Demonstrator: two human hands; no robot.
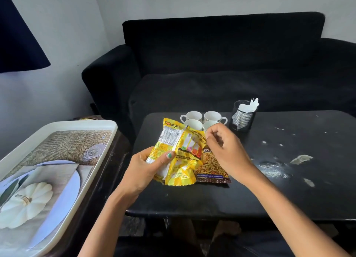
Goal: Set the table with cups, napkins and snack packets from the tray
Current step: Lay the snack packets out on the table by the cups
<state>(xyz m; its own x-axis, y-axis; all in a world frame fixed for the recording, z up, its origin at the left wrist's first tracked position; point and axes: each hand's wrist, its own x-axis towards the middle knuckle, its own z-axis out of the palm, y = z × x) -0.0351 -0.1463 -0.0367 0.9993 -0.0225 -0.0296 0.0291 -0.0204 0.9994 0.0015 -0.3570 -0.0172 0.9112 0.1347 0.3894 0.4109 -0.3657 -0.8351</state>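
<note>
1. Gripping the yellow snack packets [181, 156]: left hand [146, 170], thumb pinned across their lower left, held over the black table [289, 179].
2. Right hand [225, 151] at 3 o'clock of the packets, fingers curled above them; cannot tell if it pinches a packet edge.
3. Brown mixture packet [212, 170] lies flat on the table, partly under the yellow ones.
4. Four white cups [194, 116] clustered at 12 o'clock of the packets.
5. Mesh holder with napkins [243, 115] at 3 o'clock of the cups.
6. White tray [57, 126] at 9 o'clock, off the table.

Left hand [146, 168] in a closed grip (thumb on top), right hand [223, 151] loosely curled.
</note>
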